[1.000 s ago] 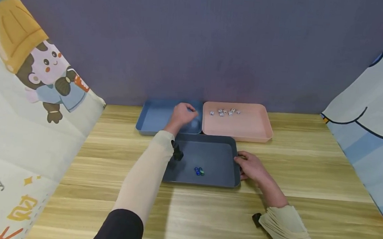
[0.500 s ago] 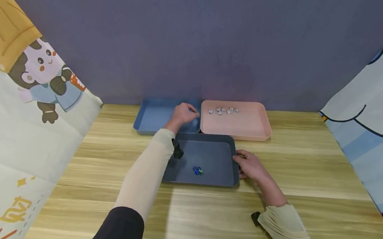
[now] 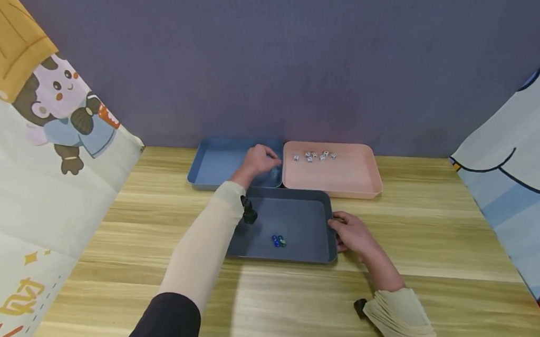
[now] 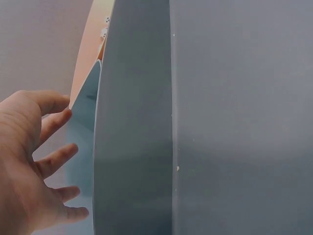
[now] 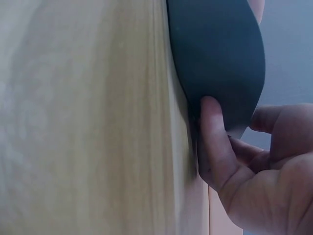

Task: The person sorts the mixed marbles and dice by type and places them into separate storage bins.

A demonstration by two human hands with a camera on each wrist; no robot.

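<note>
My left hand hovers over the right part of the blue tray, its thumb and index fingertips close together and the other fingers loosely bent. In the left wrist view nothing shows between those fingertips. My right hand grips the right edge of the dark grey tray. The right wrist view shows a finger against the tray's outer side, with other fingers at its rim. A small cluster of blue and green marbles lies near the front of this tray.
A pink tray stands beside the blue one at the back, holding several white dice. Both meet the dark tray's far edge. Behind the wooden table rises a dark fabric panel, with printed cloths at both sides.
The head view has shifted slightly. Both hands hold nearly the same places, the left over the blue tray and the right on the dark tray's edge.
</note>
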